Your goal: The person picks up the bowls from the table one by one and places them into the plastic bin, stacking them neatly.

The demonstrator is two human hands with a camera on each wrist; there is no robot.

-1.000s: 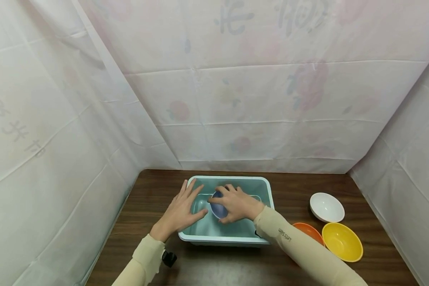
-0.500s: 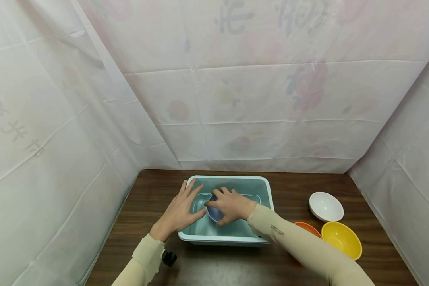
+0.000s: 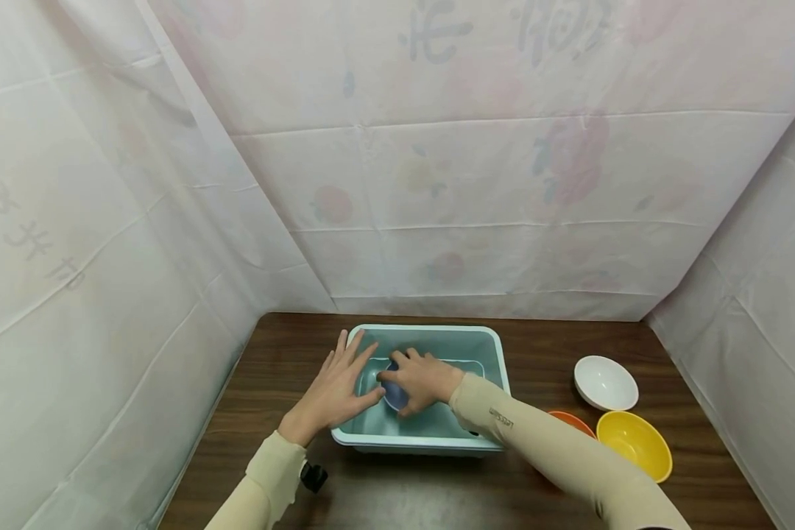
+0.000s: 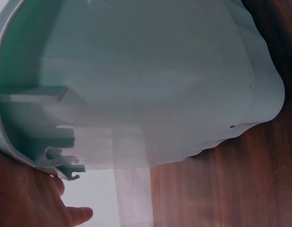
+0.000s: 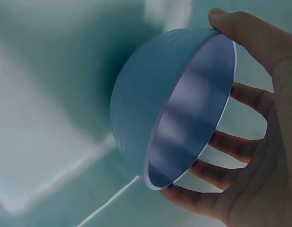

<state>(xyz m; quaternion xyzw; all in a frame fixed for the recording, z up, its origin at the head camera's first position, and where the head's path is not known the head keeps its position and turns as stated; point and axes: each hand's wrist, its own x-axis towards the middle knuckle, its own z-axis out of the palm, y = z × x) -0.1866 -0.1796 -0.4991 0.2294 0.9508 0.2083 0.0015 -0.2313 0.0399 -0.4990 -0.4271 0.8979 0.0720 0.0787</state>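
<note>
A pale teal plastic basin [image 3: 417,444] stands on the dark wooden table. Inside it is a blue bowl [image 3: 393,397], tipped on its side with its mouth toward the right palm in the right wrist view. My right hand [image 3: 428,381] holds this bowl by the rim, the thumb [image 5: 235,23] at one side and the fingers [image 5: 235,146] spread along the other. At the basin's left rim is my left hand [image 3: 333,390], its fingers straight and spread. In the left wrist view, the basin's outer wall [image 4: 160,85] fills most of the picture and the left hand [image 4: 30,198] lies at its rim.
Right of the basin, a white bowl [image 3: 606,383] and a yellow bowl [image 3: 634,445] stand on the table [image 3: 543,346]. An orange bowl [image 3: 573,422] is partly hidden behind the right sleeve. White patterned sheets [image 3: 490,184] hang behind and at both sides.
My right hand has moved left and slightly down inside the basin, bringing the blue bowl with it. The left hand stays at the rim.
</note>
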